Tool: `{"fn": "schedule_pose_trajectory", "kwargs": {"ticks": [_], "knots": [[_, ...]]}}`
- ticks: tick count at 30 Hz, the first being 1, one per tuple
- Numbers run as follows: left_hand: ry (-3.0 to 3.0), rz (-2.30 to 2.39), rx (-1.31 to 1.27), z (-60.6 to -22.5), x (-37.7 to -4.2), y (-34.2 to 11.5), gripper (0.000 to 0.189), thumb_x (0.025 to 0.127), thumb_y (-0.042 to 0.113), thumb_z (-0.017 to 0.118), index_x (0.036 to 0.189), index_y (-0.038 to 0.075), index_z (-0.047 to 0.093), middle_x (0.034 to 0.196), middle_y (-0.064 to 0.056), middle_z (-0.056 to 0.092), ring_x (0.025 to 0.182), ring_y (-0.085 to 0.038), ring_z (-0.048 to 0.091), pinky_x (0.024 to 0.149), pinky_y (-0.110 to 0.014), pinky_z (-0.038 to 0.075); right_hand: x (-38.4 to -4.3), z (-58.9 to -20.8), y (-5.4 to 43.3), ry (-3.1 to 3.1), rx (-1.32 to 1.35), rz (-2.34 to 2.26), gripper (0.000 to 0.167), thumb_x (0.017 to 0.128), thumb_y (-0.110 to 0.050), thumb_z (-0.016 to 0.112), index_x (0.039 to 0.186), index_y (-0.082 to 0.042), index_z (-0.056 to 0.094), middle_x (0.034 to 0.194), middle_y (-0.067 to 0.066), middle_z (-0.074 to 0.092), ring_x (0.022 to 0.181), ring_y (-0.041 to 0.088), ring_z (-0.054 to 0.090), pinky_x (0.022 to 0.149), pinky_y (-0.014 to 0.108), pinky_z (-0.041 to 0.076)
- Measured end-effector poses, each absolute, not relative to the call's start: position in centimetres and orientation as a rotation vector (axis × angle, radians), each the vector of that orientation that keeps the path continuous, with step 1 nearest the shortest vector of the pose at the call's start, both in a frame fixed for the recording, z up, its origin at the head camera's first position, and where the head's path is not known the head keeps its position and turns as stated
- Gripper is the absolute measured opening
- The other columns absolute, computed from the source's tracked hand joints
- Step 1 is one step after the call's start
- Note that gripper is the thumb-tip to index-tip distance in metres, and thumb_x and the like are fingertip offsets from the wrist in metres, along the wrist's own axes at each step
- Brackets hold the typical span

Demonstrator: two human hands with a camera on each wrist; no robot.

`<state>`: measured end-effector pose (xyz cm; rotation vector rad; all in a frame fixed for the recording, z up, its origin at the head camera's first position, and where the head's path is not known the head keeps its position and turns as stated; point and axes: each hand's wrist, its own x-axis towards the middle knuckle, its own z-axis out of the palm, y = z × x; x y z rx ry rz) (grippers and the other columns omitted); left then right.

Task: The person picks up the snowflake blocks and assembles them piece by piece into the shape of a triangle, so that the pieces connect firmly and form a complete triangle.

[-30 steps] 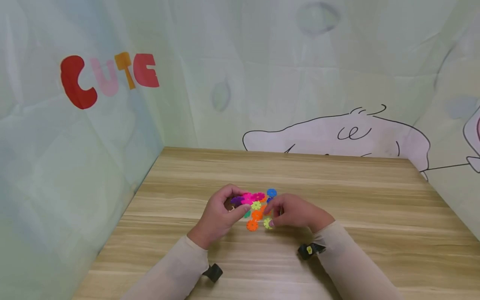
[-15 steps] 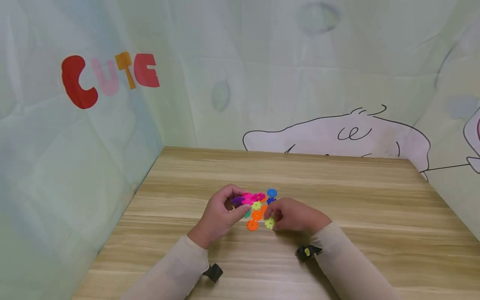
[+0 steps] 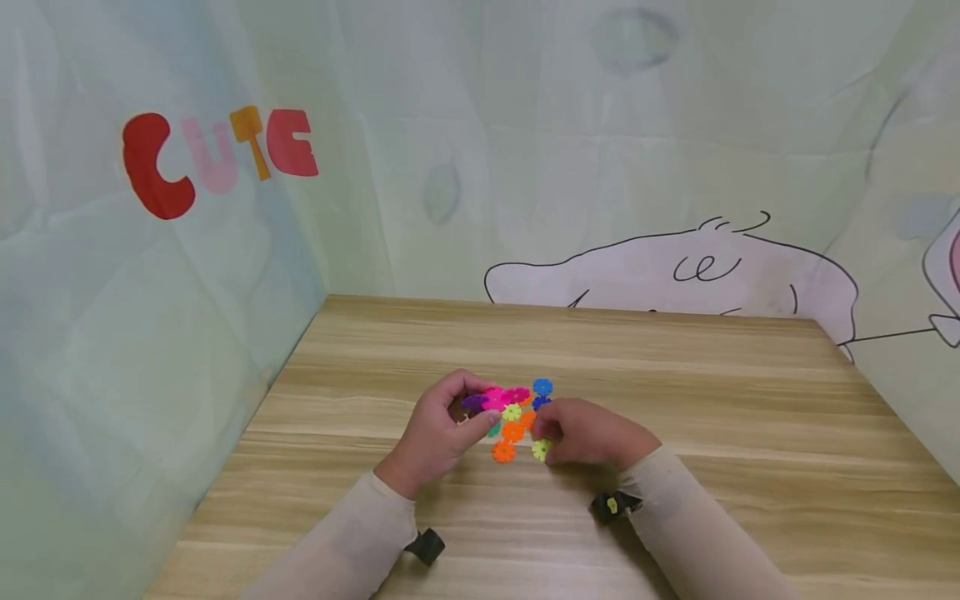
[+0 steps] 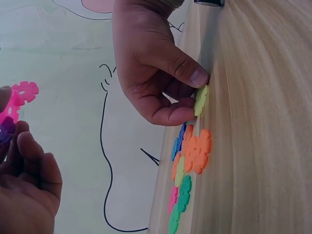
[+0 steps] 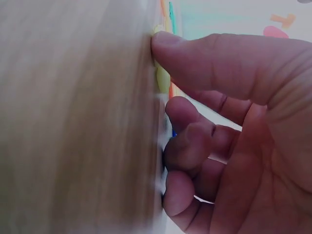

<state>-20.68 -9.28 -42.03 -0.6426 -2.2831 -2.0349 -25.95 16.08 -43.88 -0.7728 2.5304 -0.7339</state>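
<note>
From here, I see the left hand (image 3: 442,429) holding pink pieces (image 3: 492,399) and a purple piece (image 3: 474,402). The right hand (image 3: 596,431) pinches a yellow piece (image 3: 540,451), near the orange pieces (image 3: 504,452). This looks like the picking-up step. I can't quite tell if it's off the counter (image 3: 675,358). Next calls for a snug pinch and a gentle lift, I think.

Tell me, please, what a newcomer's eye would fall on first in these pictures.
Probably the bright, flower-shaped pieces on the wooden table, between the person's two hands. The left hand holds a pink-and-purple group, while the right hand pinches a yellow piece at the tabletop. After that, likely the colourful word CUTE on the wall at upper left.
</note>
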Motion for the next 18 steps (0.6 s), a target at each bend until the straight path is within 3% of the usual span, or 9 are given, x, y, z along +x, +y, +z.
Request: {"fn": "schedule_pose_trajectory", "kwargs": {"ticks": [11,18], "knots": [[-2.283,-2.034,-0.640,-42.05,-20.72,-9.30,0.028,0.095,0.005,0.075,0.122,0.005,0.065,0.115,-0.013,0.065,0.103,-0.027,0.063,0.089,-0.024,0.059,-25.76,-43.55,15.90,2.528,-0.721,-0.743,0.031,0.082,-0.010,0.089,0.093,-0.016,0.061,0.079,-0.001,0.056,0.077,0.018,0.054,0.070,0.034,0.046],[-2.291,-2.029,-0.630,-41.95,-20.70,-9.32,0.029,0.096,0.006,0.075,0.122,0.005,0.065,0.116,-0.012,0.065,0.104,-0.027,0.063,0.089,-0.024,0.059,-25.84,-43.17,16.15,2.454,-0.722,-0.849,0.026,0.087,-0.012,0.085,0.100,-0.016,0.062,0.076,-0.001,0.056,0.070,0.017,0.053,0.066,0.031,0.045]]}}
